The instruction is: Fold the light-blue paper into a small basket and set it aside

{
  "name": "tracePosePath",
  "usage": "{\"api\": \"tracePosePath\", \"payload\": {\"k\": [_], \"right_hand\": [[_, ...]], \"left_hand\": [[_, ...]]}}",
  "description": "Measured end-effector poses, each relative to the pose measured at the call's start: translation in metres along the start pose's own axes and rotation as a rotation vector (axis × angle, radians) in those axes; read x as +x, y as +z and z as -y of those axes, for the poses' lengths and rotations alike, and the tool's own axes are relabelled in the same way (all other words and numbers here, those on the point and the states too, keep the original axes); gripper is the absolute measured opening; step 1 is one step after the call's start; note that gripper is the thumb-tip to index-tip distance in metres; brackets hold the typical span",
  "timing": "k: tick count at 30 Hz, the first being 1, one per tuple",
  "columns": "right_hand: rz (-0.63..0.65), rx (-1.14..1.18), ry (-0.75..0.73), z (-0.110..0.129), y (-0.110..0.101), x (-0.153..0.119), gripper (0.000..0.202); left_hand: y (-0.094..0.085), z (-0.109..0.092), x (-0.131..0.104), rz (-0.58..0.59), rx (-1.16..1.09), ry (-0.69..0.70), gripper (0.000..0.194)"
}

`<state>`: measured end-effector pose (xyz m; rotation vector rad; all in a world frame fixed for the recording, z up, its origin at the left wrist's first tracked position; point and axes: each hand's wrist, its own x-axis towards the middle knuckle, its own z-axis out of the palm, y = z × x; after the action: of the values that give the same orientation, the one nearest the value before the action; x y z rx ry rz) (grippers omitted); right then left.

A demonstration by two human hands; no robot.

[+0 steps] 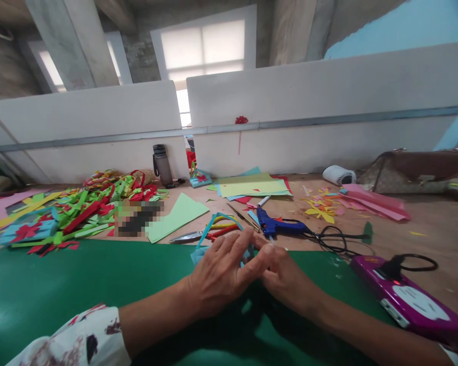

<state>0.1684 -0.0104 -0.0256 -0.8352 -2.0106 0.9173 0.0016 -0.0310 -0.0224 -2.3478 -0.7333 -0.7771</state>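
My left hand (223, 267) is closed around a small light-blue paper piece (199, 254), whose thin strip handle rises behind the fingers. Against it rests my right hand (286, 274), its fingers bent in and pressed to the same piece; most of the paper is hidden under both hands. Just behind lie scissors (223, 233) with red and yellow handles. A blue glue gun (282, 226) lies on its side behind my right hand.
Cut paper strips (95, 203) are heaped at the left, beside a blue paper basket (30, 231). Green sheets (177, 217), a grey bottle (162, 165) and yellow sheets (248, 185) stand or lie farther back. A purple power strip (412, 295), cables and a bag (420, 173) are at the right.
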Motion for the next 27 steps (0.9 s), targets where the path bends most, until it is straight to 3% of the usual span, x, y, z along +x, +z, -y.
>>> {"api": "tracePosePath", "payload": {"k": [7,12,13,15,17,18,20,22,27], "right_hand": [[-0.025,-0.03,-0.063,-0.002,-0.004,0.005,0.034],[0.002,0.179,0.123,-0.009,-0.014,0.006,0.027],[0.027,0.249,0.158,-0.01,-0.017,0.007,0.03],[0.072,0.385,0.192,-0.014,-0.021,0.009,0.036],[0.12,0.503,0.185,-0.017,-0.023,0.011,0.038],[0.148,0.547,0.18,-0.019,-0.023,0.012,0.039],[0.194,0.587,0.183,-0.021,-0.023,0.014,0.036],[0.228,0.578,0.196,-0.021,-0.023,0.014,0.03],[0.257,0.543,0.196,-0.015,-0.023,0.015,0.031]], "left_hand": [[-0.004,-0.003,0.003,-0.013,0.008,0.075,0.036],[-0.031,0.01,-0.006,-0.21,-0.15,0.004,0.044],[-0.037,0.016,-0.009,-0.273,-0.224,-0.1,0.046],[-0.045,0.029,-0.014,-0.382,-0.446,-0.506,0.041],[-0.047,0.038,-0.019,-0.332,-0.83,-0.865,0.038],[-0.046,0.041,-0.021,-0.281,-1.043,-0.963,0.037],[-0.041,0.042,-0.023,-0.141,-1.425,-0.993,0.037],[-0.037,0.039,-0.024,-0.046,-1.643,-0.941,0.042],[-0.04,0.033,-0.022,-0.036,-1.771,-0.9,0.057]]}}
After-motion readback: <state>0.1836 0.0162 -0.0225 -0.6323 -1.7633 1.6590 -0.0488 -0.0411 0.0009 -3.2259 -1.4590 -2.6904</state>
